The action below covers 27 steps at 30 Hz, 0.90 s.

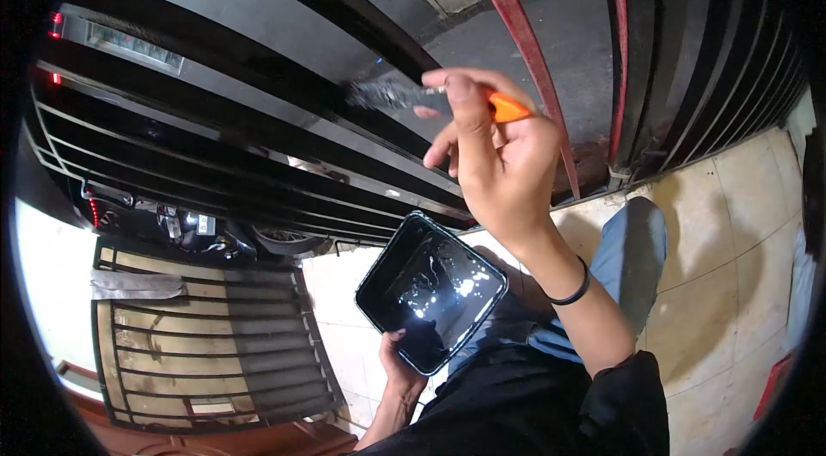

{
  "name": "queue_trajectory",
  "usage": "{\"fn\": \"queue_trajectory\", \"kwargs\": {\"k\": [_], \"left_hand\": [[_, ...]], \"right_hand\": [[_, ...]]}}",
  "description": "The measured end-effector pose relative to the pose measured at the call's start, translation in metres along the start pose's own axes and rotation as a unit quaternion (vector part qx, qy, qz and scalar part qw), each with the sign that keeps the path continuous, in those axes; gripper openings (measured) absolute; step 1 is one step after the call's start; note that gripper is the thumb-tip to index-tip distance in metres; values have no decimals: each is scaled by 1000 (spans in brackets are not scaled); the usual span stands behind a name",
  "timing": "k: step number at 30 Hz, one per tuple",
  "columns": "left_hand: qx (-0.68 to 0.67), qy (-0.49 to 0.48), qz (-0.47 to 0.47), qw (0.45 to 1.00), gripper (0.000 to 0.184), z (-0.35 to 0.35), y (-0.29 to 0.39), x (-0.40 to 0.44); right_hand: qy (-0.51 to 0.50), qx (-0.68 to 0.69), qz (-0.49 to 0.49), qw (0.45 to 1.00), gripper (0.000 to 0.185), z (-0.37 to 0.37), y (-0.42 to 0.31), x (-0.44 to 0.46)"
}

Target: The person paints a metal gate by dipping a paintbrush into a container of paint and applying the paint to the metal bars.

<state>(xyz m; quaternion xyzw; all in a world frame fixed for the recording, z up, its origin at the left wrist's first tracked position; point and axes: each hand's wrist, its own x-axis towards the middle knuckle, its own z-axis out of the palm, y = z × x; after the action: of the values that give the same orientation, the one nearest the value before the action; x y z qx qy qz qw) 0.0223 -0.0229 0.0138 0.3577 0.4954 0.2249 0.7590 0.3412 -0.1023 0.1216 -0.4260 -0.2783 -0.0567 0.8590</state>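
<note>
My right hand (503,142) is raised at the bars, closed on a paintbrush with an orange handle (509,108). The dark, wet-looking bristles (383,95) point left and lie at a black bar (292,86); whether they touch it I cannot tell. Lower down, my left hand (402,366) grips the near-left rim of a square black container (370,284), thumb over the edge. Shiny dark paint (434,284) lies inside the container.
Right of the brush stand red bars (532,47) and more black bars. A second barred gate (215,344) with a grey cloth (138,286) is at lower left. Vehicle parts (206,225) show behind the bars. My legs rest over pale floor tiles (701,258).
</note>
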Motion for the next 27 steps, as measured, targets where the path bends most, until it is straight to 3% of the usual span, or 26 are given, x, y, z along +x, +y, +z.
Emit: {"fn": "queue_trajectory", "kwargs": {"k": [3, 6, 7, 12, 15, 17, 24, 27], "left_hand": [[3, 19, 6, 1000, 51, 5, 2, -3], [8, 29, 7, 1000, 51, 3, 1, -1], [-2, 23, 1, 1000, 51, 3, 0, 0], [-9, 12, -11, 1000, 48, -10, -3, 5], [-10, 6, 9, 1000, 48, -5, -4, 2], [-14, -9, 16, 1000, 48, -3, -2, 0], [-13, 25, 2, 1000, 48, -11, -3, 5], [-10, 40, -6, 999, 47, -3, 0, 1]], "right_hand": [[-15, -18, -34, 999, 28, -4, -9, 3], [-32, -174, -69, 982, 20, -22, 10, -9], [-49, -199, -33, 978, 23, -26, 13, -11], [-85, -41, -10, 995, 37, -4, 7, 22], [-82, 57, -56, 993, 38, 1, -9, 46], [-76, 131, -25, 988, 38, 0, -26, 47], [-77, -80, 23, 994, 34, -10, 0, 22], [-61, 13, -44, 997, 37, 18, -2, 41]]}}
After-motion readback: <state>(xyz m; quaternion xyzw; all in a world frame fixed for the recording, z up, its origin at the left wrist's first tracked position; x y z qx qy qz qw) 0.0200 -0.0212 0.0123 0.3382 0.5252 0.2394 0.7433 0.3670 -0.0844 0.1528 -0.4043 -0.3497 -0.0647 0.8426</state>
